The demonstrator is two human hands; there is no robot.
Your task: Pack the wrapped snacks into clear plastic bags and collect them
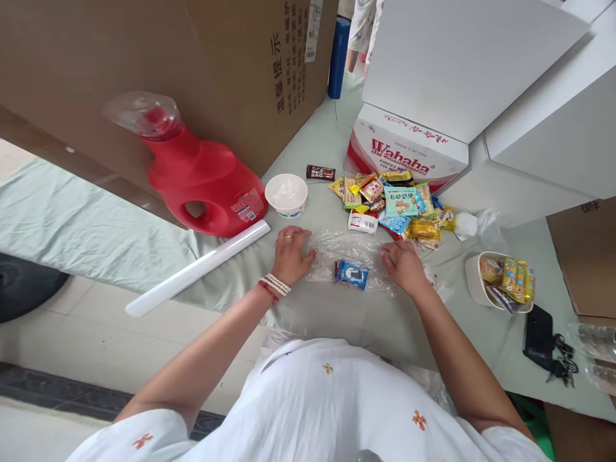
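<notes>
A clear plastic bag (346, 247) lies flat on the pale green cloth, with a blue snack packet (353, 273) inside it. My left hand (290, 255) pinches the bag's left edge; it wears a ring and bead bracelets. My right hand (403, 264) holds the bag's right edge with curled fingers. Just beyond the bag lies a heap of several wrapped snacks (392, 205).
A red detergent jug (202, 176) and a white tube (197, 269) lie at the left, a white cup (287, 194) beside them. A Wahaha carton (409, 151) and white boxes stand behind. At the right are a bowl of snacks (476, 289) and a black key pouch (541, 337).
</notes>
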